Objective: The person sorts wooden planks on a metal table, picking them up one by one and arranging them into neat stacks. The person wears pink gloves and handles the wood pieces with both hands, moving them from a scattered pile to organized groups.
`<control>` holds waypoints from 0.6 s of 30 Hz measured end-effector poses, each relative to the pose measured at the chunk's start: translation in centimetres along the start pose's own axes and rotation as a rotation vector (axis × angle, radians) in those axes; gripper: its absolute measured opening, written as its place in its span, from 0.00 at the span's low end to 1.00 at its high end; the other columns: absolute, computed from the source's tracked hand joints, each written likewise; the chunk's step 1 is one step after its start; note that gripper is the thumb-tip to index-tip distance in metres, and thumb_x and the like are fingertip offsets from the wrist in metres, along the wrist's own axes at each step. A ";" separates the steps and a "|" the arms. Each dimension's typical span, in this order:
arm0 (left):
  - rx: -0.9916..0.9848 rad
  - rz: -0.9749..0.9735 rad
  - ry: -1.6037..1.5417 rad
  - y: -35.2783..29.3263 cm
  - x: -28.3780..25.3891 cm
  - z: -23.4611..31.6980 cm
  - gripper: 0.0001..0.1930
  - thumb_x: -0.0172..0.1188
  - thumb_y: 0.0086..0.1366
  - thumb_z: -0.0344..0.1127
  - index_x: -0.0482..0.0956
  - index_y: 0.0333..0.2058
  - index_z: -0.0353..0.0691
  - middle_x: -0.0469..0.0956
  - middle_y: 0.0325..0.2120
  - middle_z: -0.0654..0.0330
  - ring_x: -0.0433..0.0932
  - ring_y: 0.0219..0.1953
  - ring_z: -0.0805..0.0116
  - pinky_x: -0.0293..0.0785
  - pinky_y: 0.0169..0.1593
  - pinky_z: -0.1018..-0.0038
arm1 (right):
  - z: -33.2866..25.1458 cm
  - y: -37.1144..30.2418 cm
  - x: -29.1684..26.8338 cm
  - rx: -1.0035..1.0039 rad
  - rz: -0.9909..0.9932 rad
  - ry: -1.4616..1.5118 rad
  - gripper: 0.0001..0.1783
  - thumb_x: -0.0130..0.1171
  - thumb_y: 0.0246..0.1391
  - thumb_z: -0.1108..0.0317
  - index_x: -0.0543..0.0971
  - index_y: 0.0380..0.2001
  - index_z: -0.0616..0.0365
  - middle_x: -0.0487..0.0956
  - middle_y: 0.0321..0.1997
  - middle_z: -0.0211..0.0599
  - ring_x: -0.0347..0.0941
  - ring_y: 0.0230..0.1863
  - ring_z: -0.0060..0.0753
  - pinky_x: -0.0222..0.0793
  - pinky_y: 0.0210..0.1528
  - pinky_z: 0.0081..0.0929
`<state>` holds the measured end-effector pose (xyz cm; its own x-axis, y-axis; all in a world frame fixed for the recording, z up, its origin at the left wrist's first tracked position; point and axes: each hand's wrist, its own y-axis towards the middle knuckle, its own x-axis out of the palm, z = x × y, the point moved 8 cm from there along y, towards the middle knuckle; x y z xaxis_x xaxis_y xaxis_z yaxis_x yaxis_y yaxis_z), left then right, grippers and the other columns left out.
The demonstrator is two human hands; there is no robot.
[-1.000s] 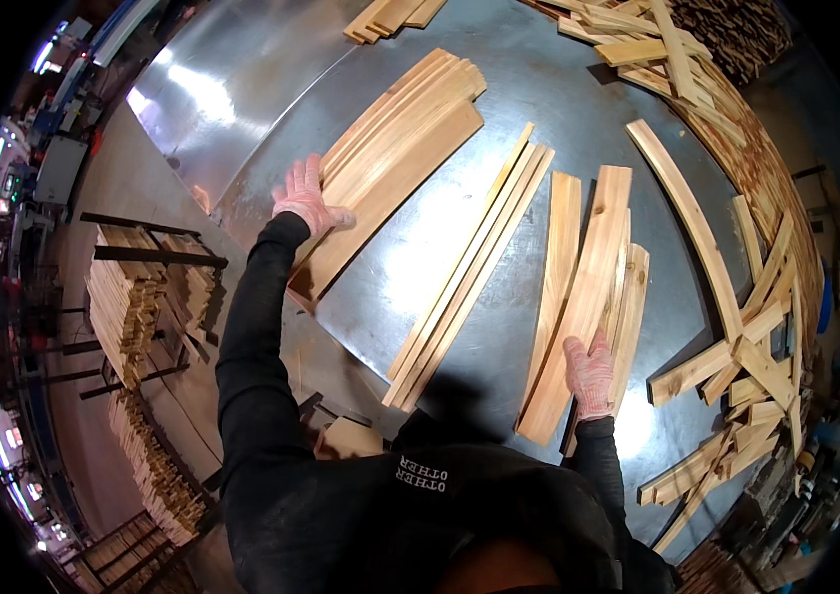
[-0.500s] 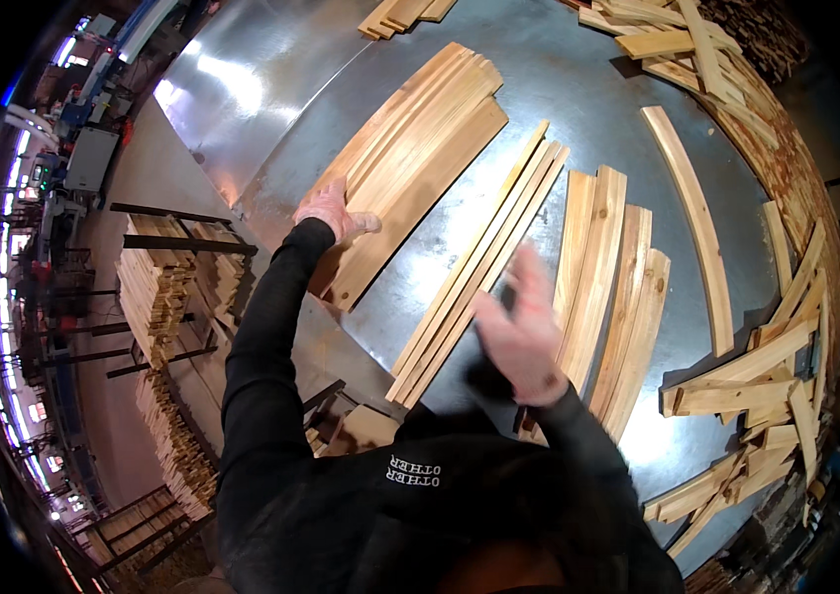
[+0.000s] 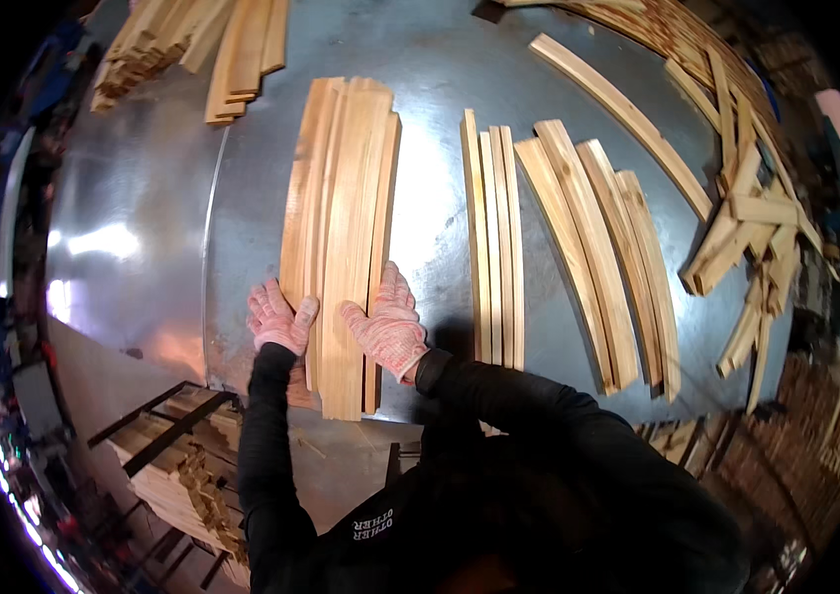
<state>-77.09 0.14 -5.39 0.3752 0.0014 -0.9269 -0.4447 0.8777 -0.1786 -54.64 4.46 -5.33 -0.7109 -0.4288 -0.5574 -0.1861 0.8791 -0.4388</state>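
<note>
A stack of wooden boards [image 3: 349,218] lies lengthwise on the metal table, its layers slightly out of line. At its near end, my left hand [image 3: 279,315], in a pinkish knit glove, wraps the left edge with the thumb over the wood. Opposite it, my right hand [image 3: 387,325], gloved alike, grips the right edge; its thumb lies across the top board and its fingers run along the side. The two hands clasp the stack between them. The undersides of both hands are hidden.
Narrow upright strips [image 3: 494,247] and wider boards [image 3: 588,257] lie to the right. One long board [image 3: 628,119] sits beyond them. Offcuts [image 3: 747,218] are heaped at the far right. More boards [image 3: 247,49] lie far left; a loaded rack [image 3: 177,445] stands below the table's left edge.
My right hand has come from above the strips to the stack's right edge. My left hand still touches the stack. The whole view has turned, so the stack now points nearly straight ahead.
</note>
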 end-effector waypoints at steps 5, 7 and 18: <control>-0.309 -0.159 -0.263 0.0 0.3 4.6 0.52 0.59 0.56 0.66 0.52 0.67 0.32 0.63 0.60 0.35 0.63 0.62 0.40 0.61 0.64 0.58 | 6.0 4.9 3.7 -0.058 0.038 0.554 0.40 0.55 0.57 0.55 0.56 0.65 0.71 0.66 0.58 0.65 0.64 0.58 0.65 0.60 0.62 0.47; -0.246 -0.362 -0.339 0.1 1.8 4.6 0.54 0.59 0.55 0.67 0.51 0.67 0.33 0.66 0.58 0.35 0.66 0.60 0.41 0.64 0.61 0.58 | 3.2 3.0 1.1 -0.182 0.244 0.303 0.35 0.51 0.60 0.59 0.60 0.63 0.73 0.70 0.53 0.66 0.67 0.55 0.65 0.64 0.58 0.46; 0.015 -0.288 0.205 -6.0 1.3 13.4 0.57 0.64 0.51 0.64 0.44 0.69 0.38 0.47 0.67 0.36 0.62 0.63 0.41 0.63 0.62 0.54 | -1.1 -0.3 -4.0 -0.300 0.044 -0.035 0.26 0.45 0.63 0.60 0.65 0.57 0.71 0.64 0.61 0.69 0.62 0.61 0.68 0.61 0.63 0.47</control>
<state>-63.07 1.26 -1.07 0.3113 -0.3423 -0.8865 -0.3317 0.8350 -0.4390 -52.55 6.16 -2.20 -0.6997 -0.3913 -0.5977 -0.3514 0.9170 -0.1890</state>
